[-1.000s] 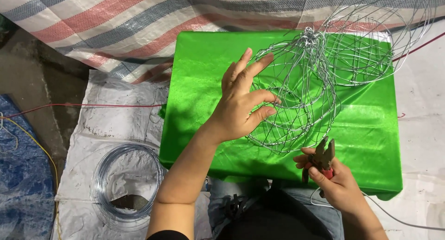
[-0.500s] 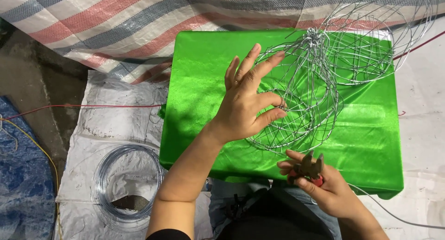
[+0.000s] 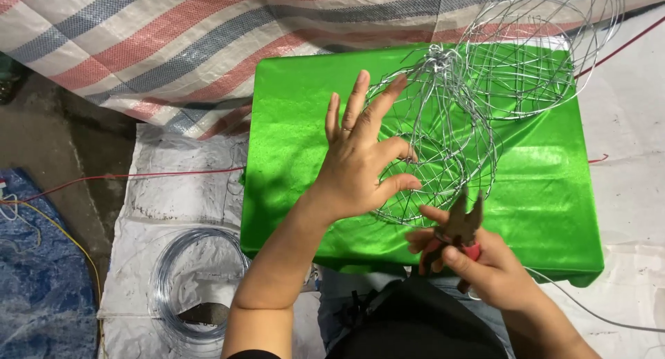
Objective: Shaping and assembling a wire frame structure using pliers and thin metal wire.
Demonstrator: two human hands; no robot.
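**No packages, labels, signs or screens**

Nothing of that kind shows in the head view. No box, bag with print, sticker, tag, signboard or display stands on the worktop, lies on the floor around it, or is held in either of the hands.

The left hand (image 3: 357,161) steadies a wire frame (image 3: 433,141) while the right hand (image 3: 485,269) grips pliers (image 3: 460,227).

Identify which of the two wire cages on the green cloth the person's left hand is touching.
The nearer wire cage, at the middle of the green cloth: the left hand spreads over its side. The other wire cage lies at the far right corner, untouched.
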